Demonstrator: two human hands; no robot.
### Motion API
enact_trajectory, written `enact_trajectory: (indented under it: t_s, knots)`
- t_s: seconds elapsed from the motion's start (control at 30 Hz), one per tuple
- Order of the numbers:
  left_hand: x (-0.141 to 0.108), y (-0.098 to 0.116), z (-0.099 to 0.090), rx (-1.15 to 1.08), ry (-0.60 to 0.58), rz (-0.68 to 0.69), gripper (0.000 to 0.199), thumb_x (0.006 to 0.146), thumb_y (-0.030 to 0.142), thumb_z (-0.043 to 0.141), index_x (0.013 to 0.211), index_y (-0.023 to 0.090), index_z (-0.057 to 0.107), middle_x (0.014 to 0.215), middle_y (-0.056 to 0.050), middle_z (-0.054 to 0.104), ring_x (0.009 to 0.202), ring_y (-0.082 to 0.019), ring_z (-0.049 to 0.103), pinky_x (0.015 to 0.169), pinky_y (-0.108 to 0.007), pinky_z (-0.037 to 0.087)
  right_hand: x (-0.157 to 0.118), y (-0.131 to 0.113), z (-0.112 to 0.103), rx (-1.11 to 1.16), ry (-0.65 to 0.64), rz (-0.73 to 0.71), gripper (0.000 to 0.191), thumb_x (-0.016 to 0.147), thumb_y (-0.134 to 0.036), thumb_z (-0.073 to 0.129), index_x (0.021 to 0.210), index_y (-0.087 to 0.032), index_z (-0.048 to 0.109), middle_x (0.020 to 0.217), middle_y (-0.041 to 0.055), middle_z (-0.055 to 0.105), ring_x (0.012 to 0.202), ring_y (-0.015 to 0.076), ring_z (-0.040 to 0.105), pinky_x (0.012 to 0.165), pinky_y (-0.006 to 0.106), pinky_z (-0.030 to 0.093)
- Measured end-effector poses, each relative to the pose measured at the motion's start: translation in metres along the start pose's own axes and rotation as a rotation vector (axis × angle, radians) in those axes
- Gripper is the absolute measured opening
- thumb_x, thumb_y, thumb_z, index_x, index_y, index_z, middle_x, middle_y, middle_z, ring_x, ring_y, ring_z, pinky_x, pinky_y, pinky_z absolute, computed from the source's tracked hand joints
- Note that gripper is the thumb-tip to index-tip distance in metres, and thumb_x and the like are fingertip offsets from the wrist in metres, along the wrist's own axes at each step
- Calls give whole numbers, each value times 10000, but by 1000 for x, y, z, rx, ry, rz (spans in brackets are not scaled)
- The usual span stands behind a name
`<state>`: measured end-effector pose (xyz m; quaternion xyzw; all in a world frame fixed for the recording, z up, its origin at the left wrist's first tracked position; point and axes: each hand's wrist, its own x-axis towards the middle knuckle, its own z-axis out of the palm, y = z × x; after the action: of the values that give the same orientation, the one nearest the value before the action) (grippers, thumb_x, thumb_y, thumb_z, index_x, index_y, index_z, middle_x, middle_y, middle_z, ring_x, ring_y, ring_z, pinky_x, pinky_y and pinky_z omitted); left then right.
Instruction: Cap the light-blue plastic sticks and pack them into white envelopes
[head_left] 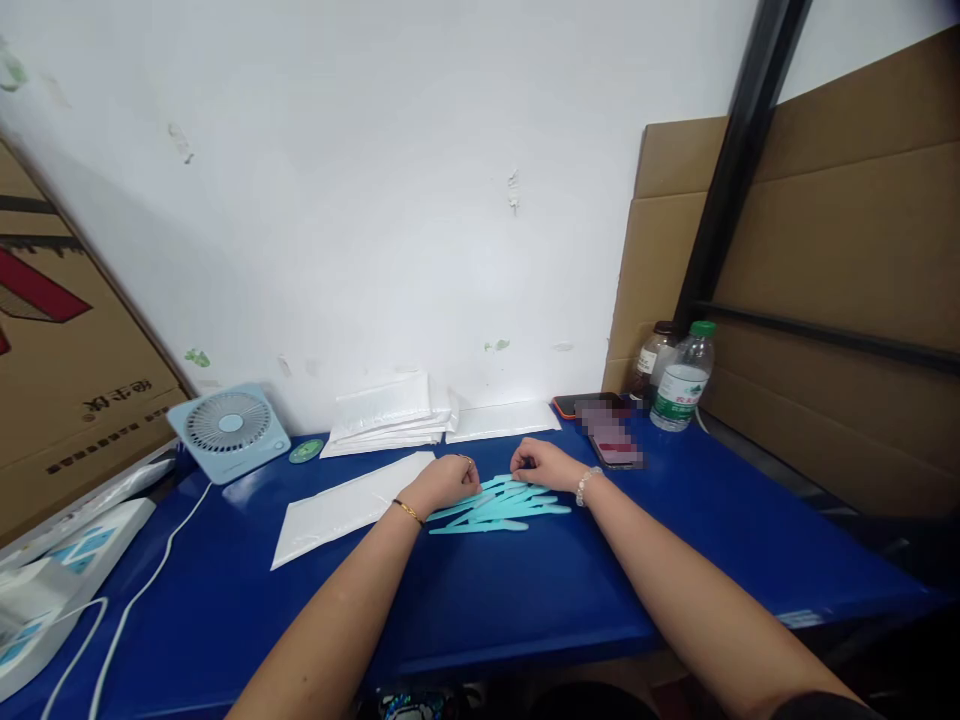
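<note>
Several thin turquoise sticks [487,511] lie in a loose, overlapping pile on the blue table [525,590]. At the pile's left end is my left hand [450,482], fingers curled together near the sticks; what they pinch, if anything, is too small to make out. My right hand [549,468] is over the pile's upper right side, with thumb and fingertips bent together at the sticks, their contents unclear. A flat white padded envelope [345,505] lies left of the pile, its right end beside my left hand.
White envelopes [386,412] are stacked by the wall, with another flat one [502,421] beside them. A blue fan [229,430], a green disc [306,451] and cables are left. Phones [615,440] and bottles [681,388] stand or lie right. Cardboard flanks both sides.
</note>
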<state>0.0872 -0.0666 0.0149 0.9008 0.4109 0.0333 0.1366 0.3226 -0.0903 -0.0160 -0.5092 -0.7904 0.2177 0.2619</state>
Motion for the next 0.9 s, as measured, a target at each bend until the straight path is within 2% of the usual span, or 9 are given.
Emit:
enact_trajectory:
  t_s: [0.07, 0.23, 0.43, 0.53, 0.63, 0.77, 0.9]
  knots:
    - [2, 1, 3, -58, -28, -23, 146, 760, 270, 517, 779, 201, 644, 792, -16, 673, 682, -147, 586, 550, -227, 379, 1, -3, 1, -14, -9, -18, 130, 707, -264, 680, 798, -172, 672, 847, 30, 570, 740, 140, 531, 662, 247, 413]
    - [1, -1, 7, -32, 110, -19, 160, 802, 255, 488, 786, 199, 638, 801, -20, 678, 722, -157, 603, 620, -243, 392, 2, -1, 2, 22, -41, -45, 80, 732, -254, 652, 735, -174, 656, 793, 16, 571, 676, 122, 517, 610, 233, 399]
    - [3, -16, 4, -7, 218, -96, 147, 829, 266, 508, 816, 202, 639, 809, -32, 683, 776, -186, 620, 702, -281, 416, 2, 23, -11, -9, 74, 113, 163, 757, -335, 620, 739, -177, 661, 735, 21, 612, 647, 135, 523, 592, 251, 406]
    - [3, -20, 4, -8, 272, -98, 137, 804, 289, 562, 880, 204, 639, 900, -41, 670, 852, -195, 611, 735, -285, 422, 0, 21, -14, -36, 134, 72, 178, 744, -355, 638, 797, -188, 669, 815, 27, 605, 677, 136, 518, 617, 258, 418]
    - [0, -18, 4, -34, 329, -38, 196, 793, 349, 581, 918, 208, 634, 955, -44, 644, 888, -200, 593, 754, -286, 424, -4, 6, -12, -10, 59, -17, 170, 751, -354, 643, 802, -194, 672, 843, 29, 586, 696, 135, 522, 629, 253, 420]
    - [-10, -10, 3, -138, 163, 99, 239, 776, 426, 582, 847, 211, 658, 863, -27, 641, 789, -172, 581, 676, -246, 415, -6, -11, -4, -46, -105, -87, 178, 719, -356, 688, 794, -197, 662, 808, 18, 540, 706, 137, 519, 621, 245, 411]
    - [-14, -2, 4, -151, 66, 125, 194, 779, 372, 566, 807, 206, 663, 767, -15, 648, 704, -153, 564, 608, -231, 383, -5, -13, 3, -73, -129, -92, 118, 759, -296, 650, 745, -181, 627, 783, 15, 522, 698, 132, 506, 620, 245, 402]
